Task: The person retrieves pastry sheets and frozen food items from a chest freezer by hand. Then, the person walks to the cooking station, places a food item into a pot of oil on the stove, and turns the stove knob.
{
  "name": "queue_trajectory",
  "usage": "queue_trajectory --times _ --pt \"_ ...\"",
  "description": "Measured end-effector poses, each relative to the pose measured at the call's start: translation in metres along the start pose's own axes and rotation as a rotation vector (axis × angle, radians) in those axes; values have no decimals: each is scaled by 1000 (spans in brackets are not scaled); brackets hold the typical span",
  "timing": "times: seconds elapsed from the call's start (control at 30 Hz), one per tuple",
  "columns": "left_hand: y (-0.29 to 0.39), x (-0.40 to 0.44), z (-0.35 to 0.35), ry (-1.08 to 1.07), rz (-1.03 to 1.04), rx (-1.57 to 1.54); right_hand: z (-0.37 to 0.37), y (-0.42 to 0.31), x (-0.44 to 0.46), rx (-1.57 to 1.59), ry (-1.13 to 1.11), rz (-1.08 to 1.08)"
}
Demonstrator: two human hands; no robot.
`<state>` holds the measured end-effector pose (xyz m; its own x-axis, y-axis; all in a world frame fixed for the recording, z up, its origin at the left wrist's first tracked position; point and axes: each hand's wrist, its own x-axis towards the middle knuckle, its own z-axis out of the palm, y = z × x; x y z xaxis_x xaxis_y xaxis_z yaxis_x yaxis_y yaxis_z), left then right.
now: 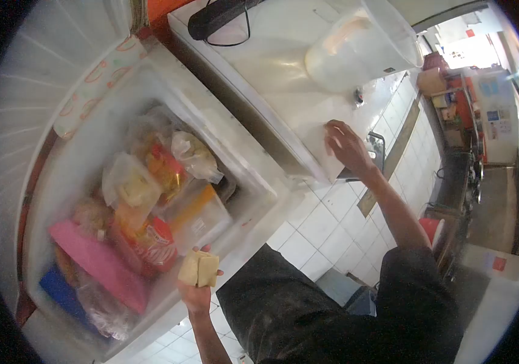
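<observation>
My left hand (pixel 194 296) is closed around a small pale-yellow square stack (pixel 198 268) that looks like folded dough or wrappers, held over the near rim of an open chest freezer (pixel 253 209). My right hand (pixel 345 144) hangs above the corner of a white chest-like top (pixel 277 91), its fingers loosely stretched and nothing seen in them. Whether it touches the surface I cannot tell. Inside the freezer lie a pink package (pixel 98 261), a red-and-clear bag (pixel 156 242), a clear box with an orange strip (pixel 198 212) and a knotted plastic bag (pixel 192 155).
A translucent bucket (pixel 356 54) and a black object with a cord (pixel 223 18) stand on the white top. The freezer's raised lid (pixel 59 79) fills the left. White floor tiles (pixel 326 218) run beside me. Shelving (pixel 453 109) and a counter (pixel 453 182) line the right.
</observation>
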<state>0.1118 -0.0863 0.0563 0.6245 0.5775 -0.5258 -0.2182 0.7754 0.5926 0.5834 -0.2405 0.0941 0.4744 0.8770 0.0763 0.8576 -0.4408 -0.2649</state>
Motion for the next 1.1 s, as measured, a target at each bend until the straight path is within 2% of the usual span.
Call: queue_trajectory --times 0.17,0.27,0.33,0.37,0.43,0.57,0.63,0.73,0.8,0.9,0.93,1.1 --pt "4 4 12 -5 -16 -73 11 0 -3 -17 74 -23" --pt "8 8 16 -148 11 -37 8 3 -3 -52 71 7" --pt "15 11 20 -177 9 -5 -3 11 4 -149 24 -110" --pt "16 11 18 -172 15 -4 -4 12 5 -145 25 -116" --pt "13 5 15 -34 19 57 -11 8 2 -26 158 34" --pt "11 -7 9 65 26 18 7 16 -1 20 71 30" --pt "17 -13 2 -22 -47 44 9 10 -5 30 107 1" --pt "21 -14 3 -65 -26 47 -1 11 -2 37 107 25" --pt "28 -14 9 -89 -24 75 -12 17 -1 34 -60 11" --pt "27 -12 6 -102 -9 80 -27 8 -7 93 67 3" --pt "24 -13 4 -105 -3 63 -33 -4 -8 69 96 88" --pt "16 -13 11 -40 -3 -32 -21 -21 -24 187 54 247"
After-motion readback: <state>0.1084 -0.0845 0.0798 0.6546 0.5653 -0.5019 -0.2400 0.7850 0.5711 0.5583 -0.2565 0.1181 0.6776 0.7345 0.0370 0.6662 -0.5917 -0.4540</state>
